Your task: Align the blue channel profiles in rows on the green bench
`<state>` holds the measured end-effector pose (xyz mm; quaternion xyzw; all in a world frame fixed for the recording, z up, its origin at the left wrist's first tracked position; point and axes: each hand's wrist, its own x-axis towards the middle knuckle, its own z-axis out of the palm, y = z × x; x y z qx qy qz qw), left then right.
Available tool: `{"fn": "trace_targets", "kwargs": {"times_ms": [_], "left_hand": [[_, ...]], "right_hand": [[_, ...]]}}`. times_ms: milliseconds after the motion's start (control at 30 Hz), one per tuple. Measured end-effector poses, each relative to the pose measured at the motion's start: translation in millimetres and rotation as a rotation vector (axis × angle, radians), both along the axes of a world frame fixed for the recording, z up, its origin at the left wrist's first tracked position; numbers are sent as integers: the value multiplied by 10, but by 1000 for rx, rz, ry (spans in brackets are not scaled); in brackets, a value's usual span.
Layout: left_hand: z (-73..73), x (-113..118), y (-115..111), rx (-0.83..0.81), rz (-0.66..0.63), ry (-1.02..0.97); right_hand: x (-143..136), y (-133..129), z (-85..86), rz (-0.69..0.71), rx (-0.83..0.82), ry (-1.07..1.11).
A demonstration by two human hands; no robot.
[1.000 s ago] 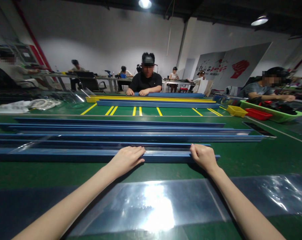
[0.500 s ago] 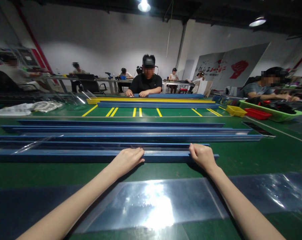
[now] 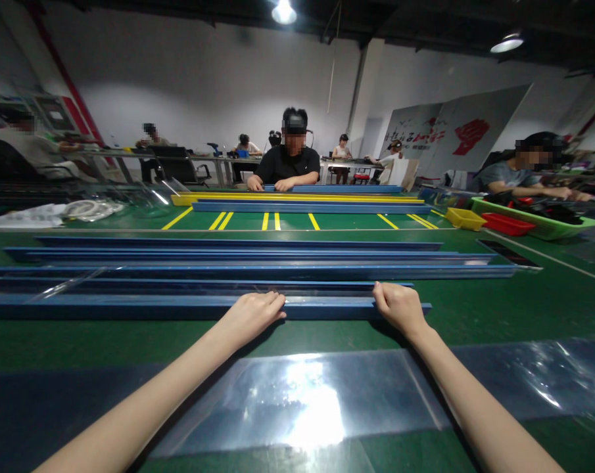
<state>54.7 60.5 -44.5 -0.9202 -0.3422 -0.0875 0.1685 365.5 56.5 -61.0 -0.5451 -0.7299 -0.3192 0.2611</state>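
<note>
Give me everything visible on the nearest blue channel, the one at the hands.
The long, straight blue channel looks like plastic, with raised near and far edges and a shiny trough between. It lies across the green table, its left end out of frame. The left hand rests over its near edge; the curled right hand is on it near the right end. A clear strip crosses it at left.

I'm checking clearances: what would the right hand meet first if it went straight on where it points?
Beyond the nearest blue rail, which the right hand seems to grip, probably the next blue rail; the gap's depth is hard to judge.
</note>
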Motion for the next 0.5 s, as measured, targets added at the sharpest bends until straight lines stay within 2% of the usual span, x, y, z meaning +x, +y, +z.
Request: {"fn": "trace_targets", "kwargs": {"times_ms": [233, 500], "left_hand": [[9, 16, 3, -10, 1, 17], [18, 21, -11, -38, 22, 27]], "right_hand": [[-16, 16, 0, -68, -32, 1], [-19, 26, -4, -111, 4, -28]]}}
